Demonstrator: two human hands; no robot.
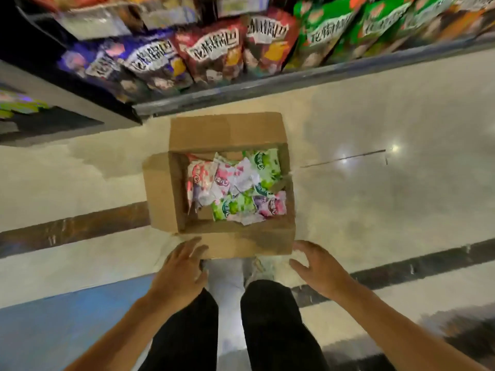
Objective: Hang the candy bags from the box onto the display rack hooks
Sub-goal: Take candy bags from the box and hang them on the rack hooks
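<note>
An open cardboard box point(163, 188) stands on the shop floor just ahead of my feet, its flaps folded outward. Inside lie several candy bags point(235, 183) in pink, white and green wrappers, heaped loosely. My left hand point(182, 271) hovers at the box's near left corner, fingers spread and relaxed, holding nothing. My right hand point(316, 269) is at the near right corner, fingers also spread and empty. I cannot tell whether either hand touches the cardboard. No display hooks are in view.
A low shelf point(267, 84) of large snack bags in purple, red and green runs across the top of the view. A dark shelf end point(53, 121) stands at left. My legs in dark trousers and my shoes point(259, 269) are directly below the box.
</note>
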